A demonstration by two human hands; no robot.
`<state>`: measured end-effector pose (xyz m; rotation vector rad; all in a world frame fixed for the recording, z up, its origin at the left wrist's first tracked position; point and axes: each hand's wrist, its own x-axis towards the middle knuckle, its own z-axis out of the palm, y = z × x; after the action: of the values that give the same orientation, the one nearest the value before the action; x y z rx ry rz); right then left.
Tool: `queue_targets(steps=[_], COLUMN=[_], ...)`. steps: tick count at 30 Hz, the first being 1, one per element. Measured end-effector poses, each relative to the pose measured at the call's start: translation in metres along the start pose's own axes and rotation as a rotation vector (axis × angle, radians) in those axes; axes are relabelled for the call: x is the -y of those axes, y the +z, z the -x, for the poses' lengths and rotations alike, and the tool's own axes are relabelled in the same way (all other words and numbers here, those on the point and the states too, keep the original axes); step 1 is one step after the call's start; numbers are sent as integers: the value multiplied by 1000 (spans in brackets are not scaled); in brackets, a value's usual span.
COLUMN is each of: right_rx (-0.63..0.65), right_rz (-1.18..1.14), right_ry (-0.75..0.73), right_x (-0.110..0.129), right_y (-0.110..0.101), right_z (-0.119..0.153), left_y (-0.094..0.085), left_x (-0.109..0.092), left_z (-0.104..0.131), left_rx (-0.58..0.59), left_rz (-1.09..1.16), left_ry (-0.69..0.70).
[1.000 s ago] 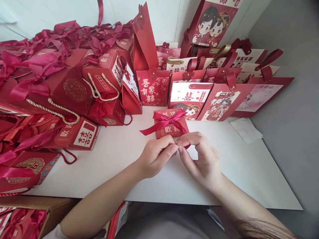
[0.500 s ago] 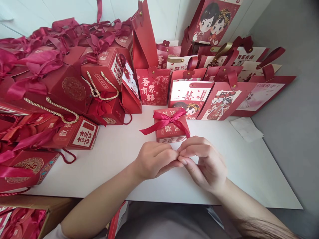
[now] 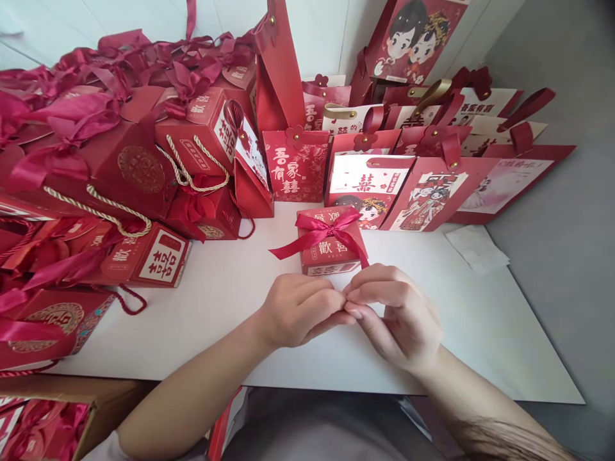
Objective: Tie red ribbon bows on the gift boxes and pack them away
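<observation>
My left hand (image 3: pixel 303 308) and my right hand (image 3: pixel 400 315) meet fingertip to fingertip above the white table, close to its front edge. Both are closed in a pinch; whatever lies between the fingertips, if anything, is hidden or too small to make out. Just beyond them sits a small red gift box (image 3: pixel 330 255) with white and gold characters. A dark pink ribbon (image 3: pixel 331 232) is tied in a bow on its lid, one tail reaching left and the other hanging down near my right fingers.
Red gift boxes (image 3: pixel 144 160) with ribbons and rope handles are stacked at left. Red and white gift bags (image 3: pixel 369 182) stand in rows along the back. A white paper (image 3: pixel 476 248) lies on the table (image 3: pixel 485 320) at right. A cardboard box (image 3: pixel 103 410) of ribboned boxes is at lower left.
My right hand has shifted very slightly to the right, with the fingertips still together. The view has moved a touch; the gift box and its bow stay in place.
</observation>
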<state>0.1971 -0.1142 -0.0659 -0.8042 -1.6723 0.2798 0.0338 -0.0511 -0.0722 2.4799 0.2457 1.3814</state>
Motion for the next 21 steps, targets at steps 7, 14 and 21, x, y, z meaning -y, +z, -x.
queue_targets(steps=[7, 14, 21], right_rx=[-41, -29, -8], right_rz=[83, 120, 178], right_ry=[-96, -175, -193], right_x=[1, 2, 0], right_y=[0, -5, -7], right_z=[-4, -7, -7], left_y=[1, -1, 1], left_x=[-1, -1, -1], left_z=[1, 2, 2], left_rx=[7, 41, 31], left_rz=[12, 20, 34], left_ry=[3, 5, 15])
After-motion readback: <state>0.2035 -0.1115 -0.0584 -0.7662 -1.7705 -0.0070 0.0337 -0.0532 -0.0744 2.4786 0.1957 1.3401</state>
